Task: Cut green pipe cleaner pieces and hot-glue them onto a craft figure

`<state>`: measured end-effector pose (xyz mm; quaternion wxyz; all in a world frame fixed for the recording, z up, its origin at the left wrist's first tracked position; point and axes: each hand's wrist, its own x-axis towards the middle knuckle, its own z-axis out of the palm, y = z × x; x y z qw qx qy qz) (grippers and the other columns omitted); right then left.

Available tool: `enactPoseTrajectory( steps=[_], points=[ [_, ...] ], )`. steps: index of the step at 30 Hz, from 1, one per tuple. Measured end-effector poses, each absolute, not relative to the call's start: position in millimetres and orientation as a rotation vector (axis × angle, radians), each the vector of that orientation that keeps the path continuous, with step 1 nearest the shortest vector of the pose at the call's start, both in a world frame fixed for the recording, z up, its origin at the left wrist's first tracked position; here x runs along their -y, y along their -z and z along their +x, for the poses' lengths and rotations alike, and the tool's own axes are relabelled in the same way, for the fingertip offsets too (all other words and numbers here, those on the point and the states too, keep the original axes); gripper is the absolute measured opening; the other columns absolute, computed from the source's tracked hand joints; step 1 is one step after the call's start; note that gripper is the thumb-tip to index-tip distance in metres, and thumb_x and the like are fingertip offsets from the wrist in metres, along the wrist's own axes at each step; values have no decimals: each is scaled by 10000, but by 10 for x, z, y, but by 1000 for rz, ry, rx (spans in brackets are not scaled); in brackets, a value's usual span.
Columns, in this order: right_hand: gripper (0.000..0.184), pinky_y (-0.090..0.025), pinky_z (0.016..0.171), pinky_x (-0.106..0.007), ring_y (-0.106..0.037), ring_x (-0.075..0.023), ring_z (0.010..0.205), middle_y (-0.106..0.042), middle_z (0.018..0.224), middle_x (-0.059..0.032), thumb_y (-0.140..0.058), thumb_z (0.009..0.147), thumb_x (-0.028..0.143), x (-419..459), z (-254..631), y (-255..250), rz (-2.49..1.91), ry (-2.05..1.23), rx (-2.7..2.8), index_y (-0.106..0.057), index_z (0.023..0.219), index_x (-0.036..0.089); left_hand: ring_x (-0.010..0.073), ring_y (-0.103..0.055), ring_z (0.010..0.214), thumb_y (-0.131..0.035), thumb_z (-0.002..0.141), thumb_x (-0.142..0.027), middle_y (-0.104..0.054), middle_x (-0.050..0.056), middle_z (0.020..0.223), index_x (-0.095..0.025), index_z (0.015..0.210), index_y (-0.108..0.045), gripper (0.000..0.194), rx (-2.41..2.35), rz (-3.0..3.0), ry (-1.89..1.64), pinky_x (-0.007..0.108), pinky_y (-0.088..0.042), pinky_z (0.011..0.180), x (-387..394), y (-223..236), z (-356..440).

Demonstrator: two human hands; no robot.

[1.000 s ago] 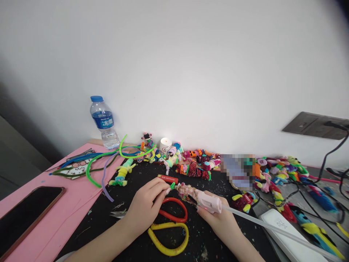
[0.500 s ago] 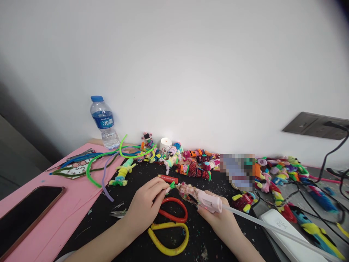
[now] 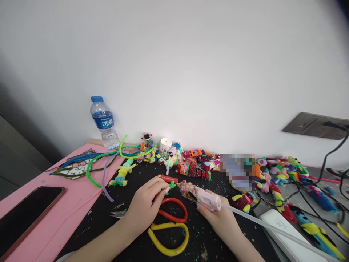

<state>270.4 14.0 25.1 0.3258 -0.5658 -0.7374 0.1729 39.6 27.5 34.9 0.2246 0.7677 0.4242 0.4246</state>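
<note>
My left hand [image 3: 148,198] pinches a small green pipe cleaner piece [image 3: 172,185] between thumb and forefinger. My right hand [image 3: 218,214] is wrapped around a pale pink glue gun [image 3: 208,200], whose front is crusted with bits. Its nozzle points left, close to the green piece; whether they touch I cannot tell. From the back of the gun a long translucent glue stick [image 3: 275,227] slants to the lower right. Below the hands lie scissors [image 3: 181,238] with one red and one yellow handle, the blades partly hidden by my left wrist.
Several pipe cleaner figures [image 3: 193,170] line the wall. At left are a water bottle [image 3: 103,122], loose pipe cleaners [image 3: 106,174] and a phone [image 3: 27,218] on pink board. A white power bank [image 3: 289,233] and black cables [image 3: 313,203] lie right. A red lighter-like item [image 3: 169,178] sits behind my fingers.
The glue gun has shifted very slightly to the left and down in my right hand. The green piece has turned a little in my left fingers.
</note>
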Motion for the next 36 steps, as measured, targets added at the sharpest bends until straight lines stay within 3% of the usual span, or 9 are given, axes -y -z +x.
enactPoseTrajectory(
  steps=[9,13,18,28,36],
  points=[
    [67,-420,498,-209,-554,-137,553,-614,622,8,-547,723,212,-179,2658,-418,-1478,-580,1898,-603,726,174,170,-525,784,-405,886,-159,-561,49,848,-186,854,-562,163,-1188,2037,-1193,253,-416,686,-266,-351,400],
    [173,-435,575,-237,-593,-167,638,-661,754,-9,-540,696,180,-199,2676,-431,-1536,-586,1984,-620,849,188,147,-493,669,-417,884,-185,-552,36,809,-184,826,-560,155,-1238,1986,-1181,227,-384,567,-270,-359,402],
    [335,-410,732,-307,-590,-211,811,-660,941,-33,-529,649,133,-192,2706,-416,-1569,-445,2132,-593,968,214,127,-441,597,-425,880,-193,-525,20,777,-179,806,-548,145,-1260,1967,-1181,227,-353,541,-271,-367,403],
    [491,-337,822,-374,-554,-227,947,-609,1068,-54,-466,628,95,-204,2764,-424,-1654,-212,2259,-512,1095,240,125,-417,569,-422,875,-207,-498,11,737,-179,785,-537,149,-1260,1965,-1194,225,-336,521,-263,-378,406],
    [524,-342,851,-440,-489,-264,973,-559,1049,-60,-465,618,87,-155,2754,-508,-1623,-115,2290,-503,1117,243,121,-416,579,-430,873,-185,-489,12,750,-177,782,-528,134,-1236,1954,-1178,221,-330,513,-262,-370,407]
  ],
)
